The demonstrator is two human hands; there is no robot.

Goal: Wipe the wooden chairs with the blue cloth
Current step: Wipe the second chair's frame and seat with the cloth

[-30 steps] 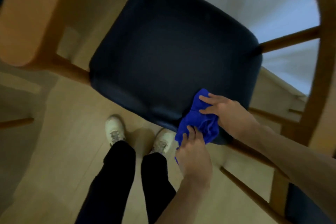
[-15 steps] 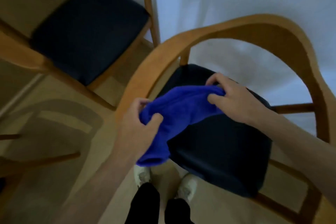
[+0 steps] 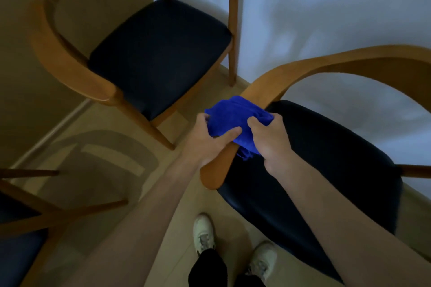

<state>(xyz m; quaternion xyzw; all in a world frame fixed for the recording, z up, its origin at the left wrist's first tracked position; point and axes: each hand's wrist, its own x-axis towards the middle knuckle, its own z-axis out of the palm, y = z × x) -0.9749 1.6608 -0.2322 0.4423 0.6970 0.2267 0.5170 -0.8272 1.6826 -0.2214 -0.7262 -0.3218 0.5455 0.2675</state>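
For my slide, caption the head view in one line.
Both hands, left and right, grip the blue cloth over the near chair's wooden armrest.

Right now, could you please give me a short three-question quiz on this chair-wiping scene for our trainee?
1. True or false: the blue cloth lies over the near chair's wooden armrest.
2. Which hands grip the cloth? A) left hand only B) right hand only C) both
3. Fill in: the seat cushion of the far chair is ___ in colour.

Key: 1 true; 2 C; 3 dark (black or navy, the dim light makes it hard to tell).
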